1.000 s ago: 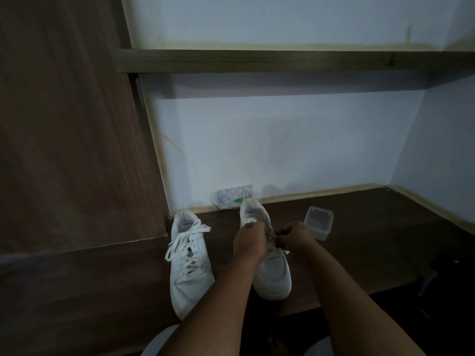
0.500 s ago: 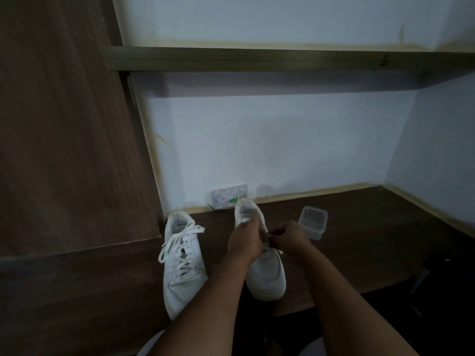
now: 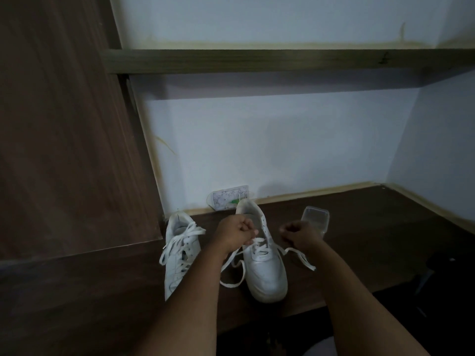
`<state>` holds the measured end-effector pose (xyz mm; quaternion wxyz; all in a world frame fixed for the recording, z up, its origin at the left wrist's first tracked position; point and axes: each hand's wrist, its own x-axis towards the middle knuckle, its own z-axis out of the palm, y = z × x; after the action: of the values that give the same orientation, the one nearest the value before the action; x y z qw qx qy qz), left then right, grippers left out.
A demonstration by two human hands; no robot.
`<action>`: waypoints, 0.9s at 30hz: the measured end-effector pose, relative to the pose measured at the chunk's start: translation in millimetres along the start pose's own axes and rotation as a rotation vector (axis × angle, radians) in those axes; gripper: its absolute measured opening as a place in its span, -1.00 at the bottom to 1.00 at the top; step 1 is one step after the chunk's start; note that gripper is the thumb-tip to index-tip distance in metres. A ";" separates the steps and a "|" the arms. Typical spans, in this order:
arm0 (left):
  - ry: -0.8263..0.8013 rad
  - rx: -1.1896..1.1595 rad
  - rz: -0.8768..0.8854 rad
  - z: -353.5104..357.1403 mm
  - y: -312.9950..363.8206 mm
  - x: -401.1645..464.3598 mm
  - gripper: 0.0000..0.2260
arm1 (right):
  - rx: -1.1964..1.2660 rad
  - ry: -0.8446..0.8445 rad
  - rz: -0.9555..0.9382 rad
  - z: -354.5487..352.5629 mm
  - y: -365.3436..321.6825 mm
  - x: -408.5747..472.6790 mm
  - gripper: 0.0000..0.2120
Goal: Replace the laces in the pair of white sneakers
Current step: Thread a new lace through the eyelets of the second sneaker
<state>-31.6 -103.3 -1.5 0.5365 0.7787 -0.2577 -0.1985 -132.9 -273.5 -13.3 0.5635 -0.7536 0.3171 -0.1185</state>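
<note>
Two white sneakers stand on a dark wooden desk (image 3: pixel 372 240), toes towards me. The left sneaker (image 3: pixel 180 255) carries a loosely threaded white lace and my left forearm covers part of it. Over the right sneaker (image 3: pixel 264 268) my left hand (image 3: pixel 235 233) is curled and pinches one end of its white lace (image 3: pixel 231 268), which trails to the desk on the left. My right hand (image 3: pixel 299 233) is curled on the other end, which hangs down on the shoe's right side. The hands are apart, one on each side of the shoe's tongue.
A small clear plastic box (image 3: pixel 315 217) sits just behind my right hand. A white printed packet (image 3: pixel 227 199) leans on the wall behind the right sneaker. A dark wooden panel (image 3: pixel 64 137) rises at the left and a shelf (image 3: pixel 257 60) runs overhead.
My hands were close together over the right sneaker's eyelets; they have pulled apart sideways, drawing the lace ends out to the left and right of the shoe.
</note>
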 end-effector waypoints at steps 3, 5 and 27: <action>0.049 0.297 0.100 8.9 -4.3 4.3 -0.87 | -0.089 -0.021 -0.048 12.0 4.0 4.0 -0.94; 0.081 0.406 0.170 15.3 -5.0 7.1 -0.90 | -0.145 -0.042 -0.095 16.1 7.6 5.5 -0.96; 0.270 0.372 0.155 18.0 -9.6 11.6 -0.78 | -0.397 -0.163 -0.152 2.5 -6.2 -7.3 -0.82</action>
<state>-31.2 -120.9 -17.1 0.4269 0.8615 -0.2748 0.0001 -135.1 -266.1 -7.1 0.4174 -0.8785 0.2299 -0.0345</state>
